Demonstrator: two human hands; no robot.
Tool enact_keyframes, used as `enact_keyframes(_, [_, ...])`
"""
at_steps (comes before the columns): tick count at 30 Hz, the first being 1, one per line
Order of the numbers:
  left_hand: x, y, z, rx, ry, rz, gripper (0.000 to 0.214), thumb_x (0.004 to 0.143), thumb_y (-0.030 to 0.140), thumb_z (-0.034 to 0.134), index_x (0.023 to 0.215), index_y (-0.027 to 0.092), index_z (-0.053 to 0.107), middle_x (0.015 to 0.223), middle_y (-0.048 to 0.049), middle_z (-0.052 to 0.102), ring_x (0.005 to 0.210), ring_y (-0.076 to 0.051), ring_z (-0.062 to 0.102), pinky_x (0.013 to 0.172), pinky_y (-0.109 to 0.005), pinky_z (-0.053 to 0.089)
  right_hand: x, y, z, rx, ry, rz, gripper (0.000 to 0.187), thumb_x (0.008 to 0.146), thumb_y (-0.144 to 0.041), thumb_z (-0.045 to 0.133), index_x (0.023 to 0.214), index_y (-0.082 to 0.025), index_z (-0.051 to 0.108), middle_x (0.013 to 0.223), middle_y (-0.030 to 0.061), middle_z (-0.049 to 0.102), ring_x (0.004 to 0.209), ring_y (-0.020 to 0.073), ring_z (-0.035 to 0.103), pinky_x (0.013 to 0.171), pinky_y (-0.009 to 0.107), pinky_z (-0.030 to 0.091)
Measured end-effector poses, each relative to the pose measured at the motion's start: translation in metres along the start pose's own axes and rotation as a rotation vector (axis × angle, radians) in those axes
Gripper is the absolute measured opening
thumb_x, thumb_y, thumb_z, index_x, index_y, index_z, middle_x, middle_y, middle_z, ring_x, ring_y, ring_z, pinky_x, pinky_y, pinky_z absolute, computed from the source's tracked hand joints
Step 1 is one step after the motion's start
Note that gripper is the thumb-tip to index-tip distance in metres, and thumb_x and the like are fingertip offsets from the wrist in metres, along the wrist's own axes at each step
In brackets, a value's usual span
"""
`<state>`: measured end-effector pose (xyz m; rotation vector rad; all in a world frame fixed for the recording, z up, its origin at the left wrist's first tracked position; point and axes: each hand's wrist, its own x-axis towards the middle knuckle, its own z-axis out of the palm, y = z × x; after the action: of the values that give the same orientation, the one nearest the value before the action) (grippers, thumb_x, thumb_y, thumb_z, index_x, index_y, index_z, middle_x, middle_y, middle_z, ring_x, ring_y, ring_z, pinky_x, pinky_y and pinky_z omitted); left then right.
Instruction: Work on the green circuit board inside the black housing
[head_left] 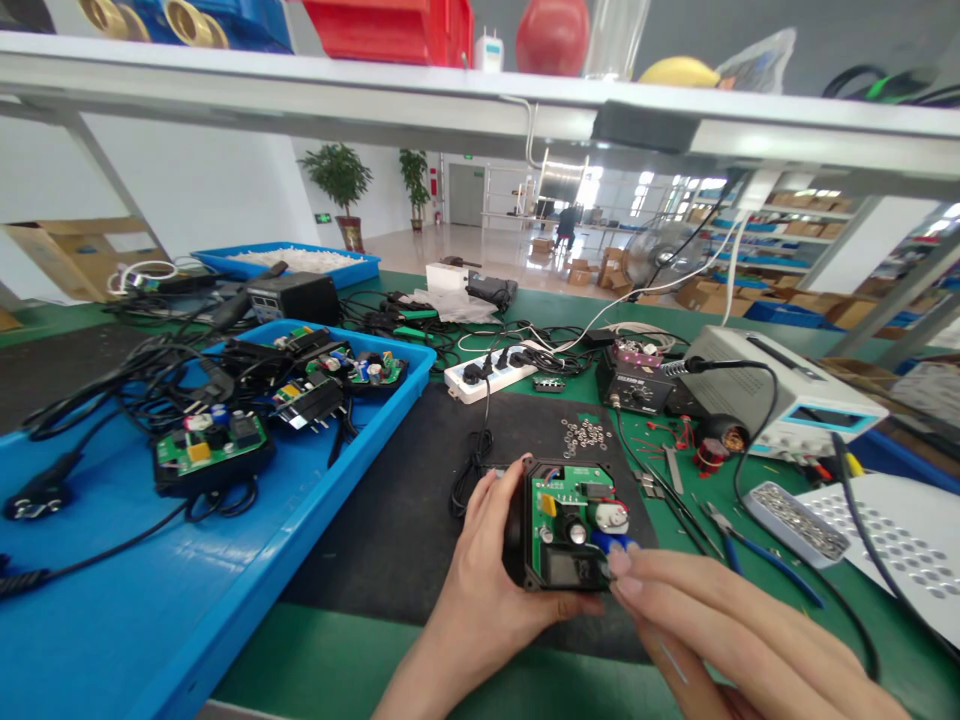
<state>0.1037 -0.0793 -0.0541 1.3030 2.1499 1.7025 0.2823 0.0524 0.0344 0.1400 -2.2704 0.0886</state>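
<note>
My left hand (480, 580) is wrapped around a square black housing (529, 575), tilted so its open side faces me. Inside sits a green circuit board (574, 480) with a yellow block, round capacitors and a blue part (611, 543). At the lower right corner of the housing, the fingertips of my right hand (697, 600) are pressed together beside the blue part. A thin pale sliver shows below those fingers; whether they pinch it or the blue part, I cannot tell. Under the housing lies a black mat (375, 530).
At left, a blue tray (300, 540) holds similar boards and cables. Small rings (585, 437) lie behind the housing. To the right are blue-handled pliers (765, 560), a box of small metal parts (799, 520) and a bench instrument (780, 390). A power strip (495, 372) lies behind; a shelf (450, 90) spans overhead.
</note>
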Motion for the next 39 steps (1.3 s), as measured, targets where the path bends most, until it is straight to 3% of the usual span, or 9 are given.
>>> enact_keyframes(3, [0.002,0.002,0.0,-0.012,0.001,-0.008,0.123,0.058,0.059,0.099,0.162,0.03,0.039,0.162,-0.0137,0.051,0.154,-0.044,0.041,0.125,-0.067,0.036,0.0,0.001,-0.002,0.001,-0.026,-0.076,0.028,0.096,-0.005,0.066,0.118,-0.018,0.076,0.114,0.0043,0.083,0.105,0.0165,0.079,0.1,0.023,0.059])
enact_keyframes(7, [0.008,0.003,0.001,-0.034,-0.01,-0.034,0.113,0.068,0.056,0.095,0.163,0.031,0.038,0.165,-0.0117,0.048,0.156,-0.042,0.038,0.127,-0.065,0.033,0.011,-0.003,0.002,0.009,0.038,-0.038,0.026,0.098,0.0,0.059,0.107,-0.017,0.077,0.106,0.0058,0.084,0.098,0.0143,0.079,0.097,0.022,0.058])
enact_keyframes(19, [0.03,0.011,-0.006,-0.104,-0.042,-0.056,0.117,0.063,0.058,0.097,0.16,0.023,0.042,0.156,-0.016,0.056,0.146,-0.038,0.051,0.125,-0.057,0.037,0.053,0.023,0.006,0.224,0.032,0.271,0.013,0.095,-0.01,0.074,0.101,-0.021,0.076,0.095,0.0004,0.081,0.085,0.0124,0.075,0.078,0.023,0.056])
enact_keyframes(31, [0.029,0.008,-0.003,-0.137,-0.035,-0.073,0.116,0.064,0.052,0.098,0.16,0.026,0.041,0.158,-0.0148,0.054,0.149,-0.039,0.049,0.125,-0.059,0.036,0.058,0.021,0.003,0.239,0.005,0.449,0.008,0.093,-0.016,0.076,0.093,-0.025,0.077,0.09,-0.0019,0.079,0.08,0.0156,0.073,0.072,0.027,0.053])
enact_keyframes(39, [0.028,0.006,-0.002,-0.132,-0.032,-0.065,0.117,0.063,0.053,0.099,0.16,0.023,0.04,0.158,-0.0152,0.055,0.147,-0.038,0.051,0.125,-0.057,0.038,0.059,0.022,0.003,0.21,-0.004,0.442,0.006,0.093,-0.018,0.076,0.091,-0.024,0.076,0.084,-0.0033,0.079,0.072,0.0143,0.071,0.067,0.026,0.051])
